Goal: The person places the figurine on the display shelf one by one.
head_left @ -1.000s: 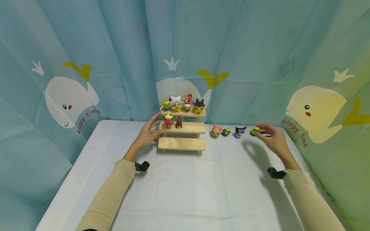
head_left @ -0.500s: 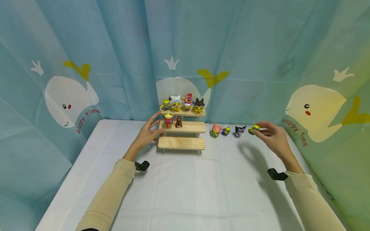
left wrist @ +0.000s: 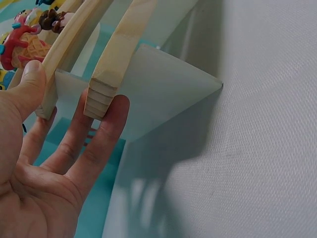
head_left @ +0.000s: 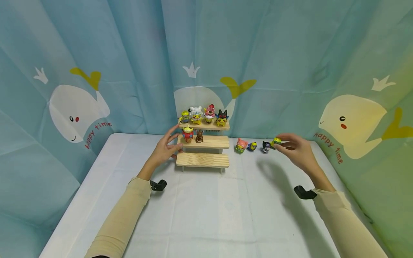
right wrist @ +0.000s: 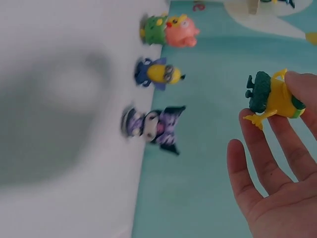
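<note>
My left hand (head_left: 164,148) grips the left end of a three-step wooden display stand (head_left: 203,160). In the left wrist view its thumb lies on the middle step, a finger is behind that step, and other fingertips touch the end of the lowest step (left wrist: 106,94). My right hand (head_left: 298,150) pinches a small yellow and dark green figurine (right wrist: 275,96) between thumb and fingers, raised above the table. In the head view this figurine overlaps a black and purple eared figurine (head_left: 266,147). A red figurine with a cone base (head_left: 188,134) and a brown figurine (head_left: 199,136) stand on the middle step.
Several figurines line the top step (head_left: 203,126). Right of the stand, a pink and green figurine (head_left: 240,146) and a yellow and blue figurine (head_left: 252,146) stand on the white table (head_left: 209,215). A blue-green whale-print curtain (head_left: 274,53) rises behind the table.
My right hand has lifted the yellow and green figurine slightly and moved it left, past the table spot beside the black and purple one. My left hand stays on the stand.
</note>
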### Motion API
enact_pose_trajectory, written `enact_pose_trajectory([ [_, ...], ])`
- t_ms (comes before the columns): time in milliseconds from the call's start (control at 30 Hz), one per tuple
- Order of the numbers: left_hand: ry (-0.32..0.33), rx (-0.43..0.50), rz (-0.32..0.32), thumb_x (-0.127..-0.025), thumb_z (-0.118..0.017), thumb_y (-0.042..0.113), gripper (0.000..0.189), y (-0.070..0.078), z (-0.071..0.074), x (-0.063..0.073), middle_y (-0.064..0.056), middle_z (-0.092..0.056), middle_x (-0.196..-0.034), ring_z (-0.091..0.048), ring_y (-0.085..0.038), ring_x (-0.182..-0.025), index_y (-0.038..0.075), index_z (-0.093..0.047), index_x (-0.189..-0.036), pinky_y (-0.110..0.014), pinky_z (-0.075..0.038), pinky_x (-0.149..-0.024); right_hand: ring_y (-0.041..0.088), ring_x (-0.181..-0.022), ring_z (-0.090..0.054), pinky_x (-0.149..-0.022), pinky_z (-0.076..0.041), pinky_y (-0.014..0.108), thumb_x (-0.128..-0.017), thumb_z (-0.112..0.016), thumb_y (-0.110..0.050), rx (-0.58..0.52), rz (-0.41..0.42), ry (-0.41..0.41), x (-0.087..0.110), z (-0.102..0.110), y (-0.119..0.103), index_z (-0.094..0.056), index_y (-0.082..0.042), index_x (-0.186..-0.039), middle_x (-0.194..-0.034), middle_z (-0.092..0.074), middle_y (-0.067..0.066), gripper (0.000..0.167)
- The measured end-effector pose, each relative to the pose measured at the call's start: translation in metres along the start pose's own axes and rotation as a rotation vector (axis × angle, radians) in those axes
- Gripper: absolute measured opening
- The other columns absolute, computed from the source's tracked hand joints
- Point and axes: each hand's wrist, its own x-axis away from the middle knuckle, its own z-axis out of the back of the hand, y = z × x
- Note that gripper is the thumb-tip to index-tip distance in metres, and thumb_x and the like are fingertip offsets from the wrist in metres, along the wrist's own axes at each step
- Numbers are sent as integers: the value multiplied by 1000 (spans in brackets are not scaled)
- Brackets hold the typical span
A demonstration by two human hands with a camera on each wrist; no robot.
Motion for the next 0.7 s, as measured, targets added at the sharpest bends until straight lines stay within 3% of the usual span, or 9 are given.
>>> enact_pose_trajectory([
  [167,-1,1,-2,-103,-63,5,78,1,0,0,-29,-18,-166,-61,-56,-115,27,-22,-166,-71,-54,-71,-2,-93,-66,-78,-52,10,-95,-77,-13,-12,12,-35,-11,-9,-13,-69,-6,-127,-121,-70,17,34],
  [367,-1,5,-1,-103,-63,6,78,-1,1,0,-28,-18,-166,-61,-54,-117,28,-22,-166,-73,-53,-72,3,-93,-67,-79,-53,12,-93,-78,-8,-42,84,-72,-23,-23,-29,-69,-4,-127,-121,-70,17,35],
  [600,2,0,0,-103,-63,7,78,-2,1,1,-27,-20,-166,-61,-53,-119,28,-22,-166,-72,-53,-72,25,-97,-70,-80,-55,15,-95,-76,-11,-51,105,-109,-37,-43,-49,-69,-4,-128,-121,-70,15,34],
  [700,7,-7,1,-103,-64,7,78,-2,0,1,-24,-22,-166,-61,-52,-119,29,-23,-166,-72,-53,-72,30,-99,-70,-82,-57,23,-96,-76,-13,-59,104,-124,-43,-52,-58,-69,-4,-128,-122,-70,16,34],
])
